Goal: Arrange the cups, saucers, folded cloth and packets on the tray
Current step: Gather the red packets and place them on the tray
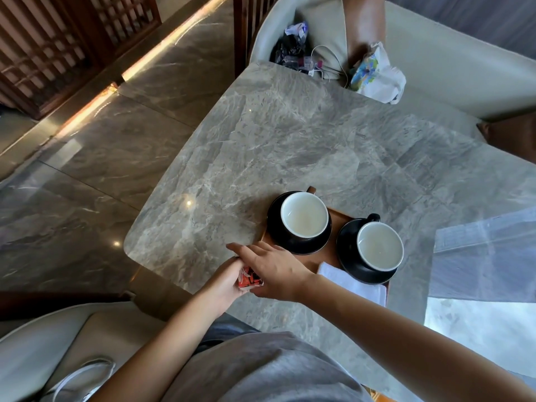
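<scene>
A wooden tray (338, 224) lies on the marble table near its front edge. On it stand two black saucers, each with a white-lined cup: the left cup (304, 219) on its saucer (278, 227), the right cup (380, 246) on its saucer (346, 248). A white folded cloth (356, 282) lies at the tray's near end, partly under the right saucer. Left of the tray, my left hand (224, 281) grips red packets (249, 281). My right hand (271, 268) reaches over them, fingers spread, covering most of the packets.
The marble table (290, 140) stretches away from me. Its rounded left corner lies near my hands. A cream chair (435, 53) across holds bags, wrappers and a cable. Another cream seat (43, 343) is at my lower left, over the tiled floor.
</scene>
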